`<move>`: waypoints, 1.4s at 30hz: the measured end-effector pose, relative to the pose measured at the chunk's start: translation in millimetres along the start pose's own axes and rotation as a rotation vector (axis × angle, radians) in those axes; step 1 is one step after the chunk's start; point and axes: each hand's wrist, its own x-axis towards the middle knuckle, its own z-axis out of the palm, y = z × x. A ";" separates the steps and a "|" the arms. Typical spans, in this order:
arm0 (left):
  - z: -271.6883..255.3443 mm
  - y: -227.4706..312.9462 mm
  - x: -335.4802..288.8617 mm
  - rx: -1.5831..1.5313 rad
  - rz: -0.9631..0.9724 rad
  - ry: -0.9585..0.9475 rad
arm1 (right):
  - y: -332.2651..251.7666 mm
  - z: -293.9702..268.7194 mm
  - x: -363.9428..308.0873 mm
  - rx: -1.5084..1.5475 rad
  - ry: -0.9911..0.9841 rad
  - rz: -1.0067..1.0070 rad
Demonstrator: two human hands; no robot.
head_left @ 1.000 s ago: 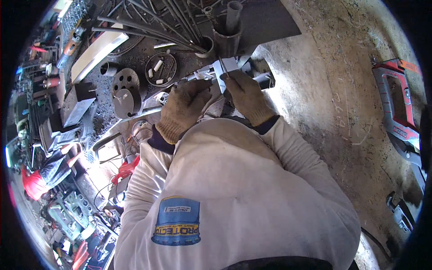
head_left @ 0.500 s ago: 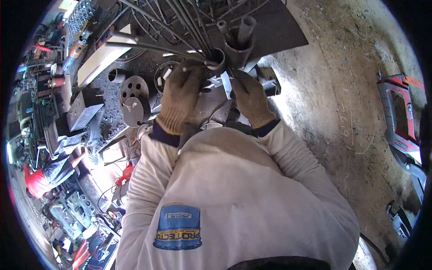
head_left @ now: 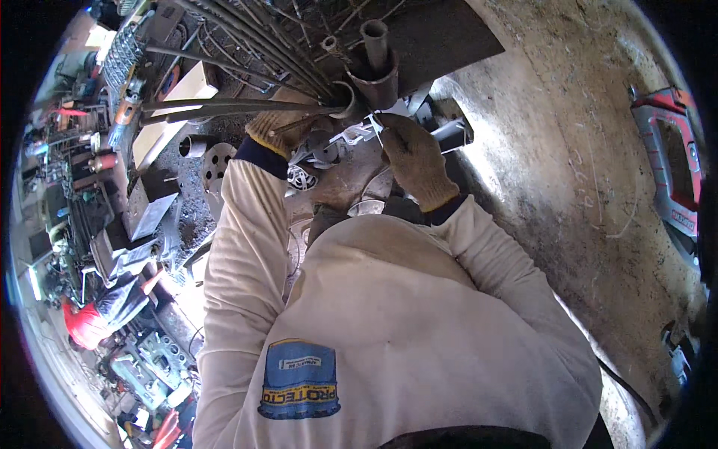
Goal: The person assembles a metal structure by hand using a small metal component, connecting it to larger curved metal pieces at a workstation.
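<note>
My left hand [head_left: 278, 123], in a brown knit glove, reaches among long thin metal rods [head_left: 280, 45] at the side of an upright pipe piece [head_left: 344, 99]. The rods cross in front of it and its fingers are mostly hidden. My right hand [head_left: 417, 161], gloved alike, is closed with its fingertips pinching a narrow pale strip [head_left: 377, 125]. It is just below a wider rusty pipe piece [head_left: 379, 88], in which a shorter tube [head_left: 375, 41] and a thinner one stand.
A dark metal sheet [head_left: 456, 45] lies behind the pipes. Left are a disc with holes [head_left: 217, 163], a short pipe offcut [head_left: 193, 146], a pale board [head_left: 168, 123] and an angle grinder [head_left: 126, 112]. A red-grey tool [head_left: 669, 157] lies far right; a person in red [head_left: 86, 325] bends far left.
My left hand has moved left and away from me, behind the rods. The right hand stays near the pipes, still at the pale strip. The whole view has shifted slightly.
</note>
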 end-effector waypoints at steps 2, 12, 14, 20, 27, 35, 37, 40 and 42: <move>1.4 -3.4 1.2 -0.007 0.004 -0.006 | 14.7 4.8 0.6 0.042 0.034 -0.044; 8.7 -17.9 15.7 -0.052 0.017 -0.035 | 4.9 -19.6 10.5 0.054 -0.041 0.045; 9.7 -19.8 17.6 -0.060 0.021 -0.039 | 4.4 -22.3 10.7 0.105 -0.101 0.128; 10.4 -25.2 14.6 -0.075 -0.004 -0.047 | -10.7 -28.2 3.5 0.296 -0.186 0.208; 18.1 -27.2 28.8 -0.091 0.027 -0.056 | 5.6 -33.5 -6.8 0.314 -0.144 0.235; 14.2 -29.3 26.2 -0.103 0.010 -0.062 | -1.9 -31.4 -10.7 0.136 -0.028 0.078; 14.8 -31.7 26.6 -0.111 0.007 -0.061 | -5.8 -33.5 -10.8 0.142 -0.059 0.118; 16.8 -34.2 28.5 -0.125 0.008 -0.061 | -1.9 -33.1 -8.8 0.092 -0.079 0.117; 15.4 -36.5 27.7 -0.132 -0.002 -0.061 | -0.1 -32.2 -5.7 0.040 -0.076 0.070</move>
